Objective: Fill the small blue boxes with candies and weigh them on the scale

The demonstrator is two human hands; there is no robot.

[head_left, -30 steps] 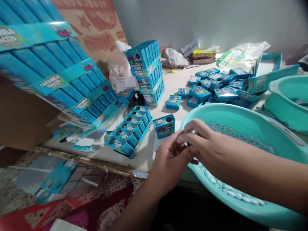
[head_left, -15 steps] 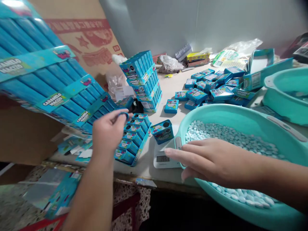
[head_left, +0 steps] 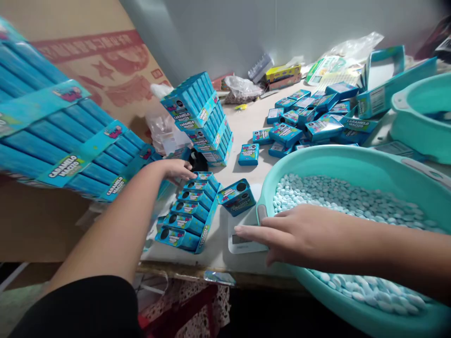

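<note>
While open right fingers (head_left: 246,230) hover, left hand (head_left: 176,170) touches the away-running box row (head_left: 190,209).

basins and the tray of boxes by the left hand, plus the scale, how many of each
Teal basins: 2, the near basin holding pale candies and the far basin at the right edge.
Boxes in the open tray under the left hand: 5.
Box standing on the scale: 1, the lone box.
White scale: 1.
Total: 9.

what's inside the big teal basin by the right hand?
The teal basin holds a layer of small pale blue-white candies. The right hand and forearm cover part of them; the basin's bottom is hidden.
</note>
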